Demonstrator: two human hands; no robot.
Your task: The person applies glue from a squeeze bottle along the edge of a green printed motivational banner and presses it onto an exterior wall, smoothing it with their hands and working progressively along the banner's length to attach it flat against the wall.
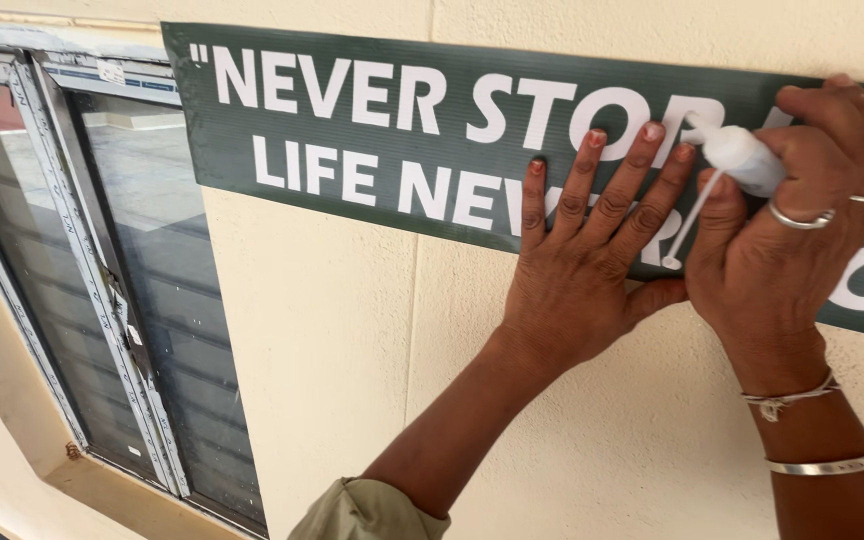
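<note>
A long dark green sign with white lettering lies flat against a cream wall. My left hand presses flat on the sign's lower edge, fingers spread upward over the letters. Just to its right, my right hand is closed around a small white pump-style nozzle piece with a thin white tube hanging down from it, held against the sign. Rings and bracelets are on the right hand and wrist.
A metal-framed sliding window with dark glass sits in the wall at the left, with a cream sill below it. Bare wall spreads beneath the sign.
</note>
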